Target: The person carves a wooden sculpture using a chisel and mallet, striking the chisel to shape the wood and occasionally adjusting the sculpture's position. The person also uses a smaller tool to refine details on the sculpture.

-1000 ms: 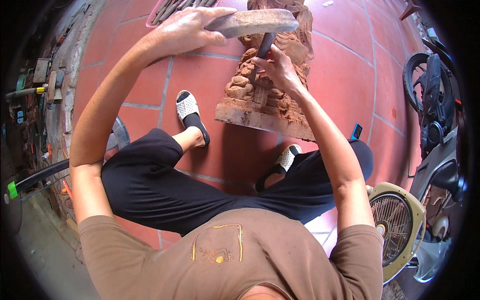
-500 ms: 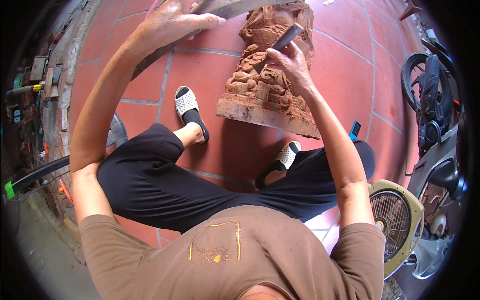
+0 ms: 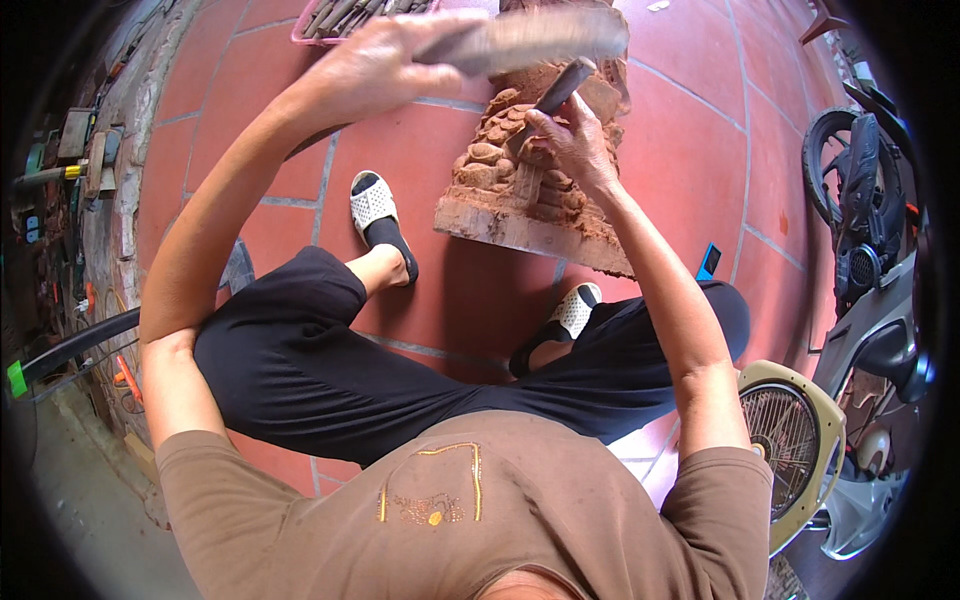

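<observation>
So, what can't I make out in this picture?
All in the head view:
Carving: upper part hidden behind the wooden beater, cut off by the top edge.
Wooden beater: blur smears its surface.
Left fingers: blurred where they meet the wooden beater.
Dark tool: right fingers cover part; its lower end is lost against the carving.
Pink basket: cut off by the top edge.

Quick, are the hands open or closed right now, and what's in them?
Left hand: closed on a long wooden piece, blurred in the picture.
Right hand: closed around a dark, rod-shaped tool.
</observation>
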A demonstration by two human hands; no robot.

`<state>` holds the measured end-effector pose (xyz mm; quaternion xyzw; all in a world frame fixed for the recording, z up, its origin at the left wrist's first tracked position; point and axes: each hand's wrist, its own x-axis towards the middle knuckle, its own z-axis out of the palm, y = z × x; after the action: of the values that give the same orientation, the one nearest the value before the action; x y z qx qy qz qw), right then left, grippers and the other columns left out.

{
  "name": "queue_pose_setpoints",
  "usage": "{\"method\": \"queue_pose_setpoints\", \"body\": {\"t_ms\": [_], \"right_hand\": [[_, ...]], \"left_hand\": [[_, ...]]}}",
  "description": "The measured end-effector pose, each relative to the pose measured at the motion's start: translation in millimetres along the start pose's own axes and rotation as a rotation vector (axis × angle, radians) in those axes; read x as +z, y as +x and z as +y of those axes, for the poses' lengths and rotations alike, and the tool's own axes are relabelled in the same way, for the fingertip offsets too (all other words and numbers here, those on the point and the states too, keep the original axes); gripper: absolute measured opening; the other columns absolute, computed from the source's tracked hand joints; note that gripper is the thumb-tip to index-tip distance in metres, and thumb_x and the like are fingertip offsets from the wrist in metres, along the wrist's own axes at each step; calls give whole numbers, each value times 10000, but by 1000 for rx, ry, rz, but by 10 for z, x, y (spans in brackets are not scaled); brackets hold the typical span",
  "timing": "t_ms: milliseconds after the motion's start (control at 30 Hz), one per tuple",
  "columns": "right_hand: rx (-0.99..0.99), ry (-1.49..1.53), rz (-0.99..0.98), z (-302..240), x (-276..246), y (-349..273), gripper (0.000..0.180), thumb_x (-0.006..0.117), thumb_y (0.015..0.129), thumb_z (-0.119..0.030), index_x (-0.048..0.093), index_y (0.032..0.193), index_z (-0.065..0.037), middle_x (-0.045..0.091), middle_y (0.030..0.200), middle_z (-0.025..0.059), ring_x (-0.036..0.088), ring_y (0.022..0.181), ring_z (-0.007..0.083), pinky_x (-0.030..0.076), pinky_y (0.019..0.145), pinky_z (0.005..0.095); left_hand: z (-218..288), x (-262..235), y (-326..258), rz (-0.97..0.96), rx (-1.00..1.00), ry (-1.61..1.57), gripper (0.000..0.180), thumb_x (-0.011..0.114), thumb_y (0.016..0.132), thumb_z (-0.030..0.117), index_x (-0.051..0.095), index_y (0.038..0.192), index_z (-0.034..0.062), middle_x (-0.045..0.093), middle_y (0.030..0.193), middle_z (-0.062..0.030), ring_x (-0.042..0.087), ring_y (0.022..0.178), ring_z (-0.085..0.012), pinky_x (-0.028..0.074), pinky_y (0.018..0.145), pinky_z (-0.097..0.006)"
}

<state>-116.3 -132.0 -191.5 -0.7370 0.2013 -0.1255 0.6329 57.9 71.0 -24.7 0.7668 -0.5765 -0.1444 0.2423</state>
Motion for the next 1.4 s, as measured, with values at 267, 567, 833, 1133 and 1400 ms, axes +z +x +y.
{"method": "queue_pose_setpoints", "body": {"t_ms": [267, 567, 833, 1133, 1400], "right_hand": [[21, 41, 9, 39, -32, -22, 332, 698, 925, -227, 568, 1132, -3, 689, 956, 104, 680, 838, 139, 577, 675, 268], [150, 232, 3, -52, -61, -49, 319, 699, 913, -196, 564, 1124, 2, 684, 990, 115, 687, 871, 183, 600, 727, 300], [115, 248, 210, -215, -745, 302, 371, 683, 921, -202, 544, 1183, 21, 641, 1093, 152, 701, 930, 247, 616, 843, 374], [80, -171, -186, -477, -684, 1072, 425, 675, 937, -342, 541, 1206, -42, 629, 1091, 89, 660, 888, 162, 597, 801, 329], [-31, -329, -401, -224, -405, 1436, 415, 652, 951, -330, 522, 1231, -53, 614, 1004, 72, 655, 862, 163, 619, 744, 330]], "left_hand": [[209, -54, 153, 138, 60, -50, 616, 702, 813, 305, 543, 1360, 69, 663, 1123, -214, 645, 1015, -291, 497, 908, -383], [69, -49, 132, 27, 0, 9, 659, 703, 844, 289, 483, 1438, 109, 673, 1052, -147, 637, 900, -178, 514, 813, -320], [259, -436, 177, 94, -229, -456, 579, 681, 845, 101, 501, 1385, -5, 609, 1048, -29, 564, 868, -93, 495, 745, -231], [-4, -468, 574, 23, -195, -615, 565, 676, 822, 91, 533, 1362, 3, 604, 992, -7, 537, 767, -65, 477, 665, -205], [-155, -255, 486, 62, -432, -576, 652, 730, 837, 141, 471, 1419, 2, 587, 1292, -99, 532, 1175, -160, 419, 1003, -297]]}}
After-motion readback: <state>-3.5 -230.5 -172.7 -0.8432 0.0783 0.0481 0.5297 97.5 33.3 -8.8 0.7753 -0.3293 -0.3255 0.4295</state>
